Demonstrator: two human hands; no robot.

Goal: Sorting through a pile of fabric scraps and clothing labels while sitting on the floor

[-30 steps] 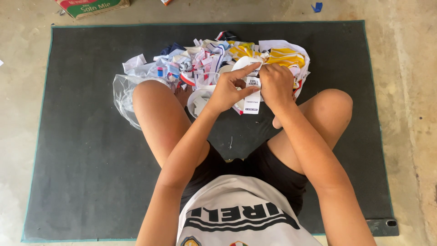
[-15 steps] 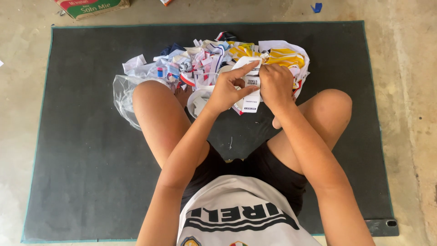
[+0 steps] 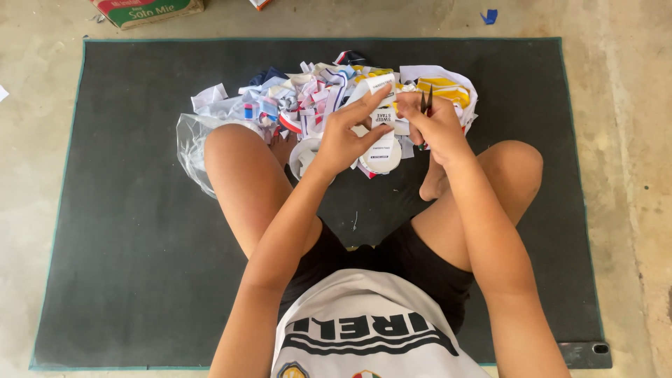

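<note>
A white printed paper strip (image 3: 381, 126) is pinched by the left hand (image 3: 344, 137); small dark scissors (image 3: 425, 105) are gripped by the right hand (image 3: 434, 122) beside it. Colourful paper scraps (image 3: 301, 98) are heaped just beyond both.

White printed shirt (image 3: 364, 329), black shorts (image 3: 413, 262), bare arms and legs

A red-and-green carton (image 3: 147, 10) lies beyond the mat's far-left corner; a white label (image 3: 381, 133) sits between both hands.
</note>
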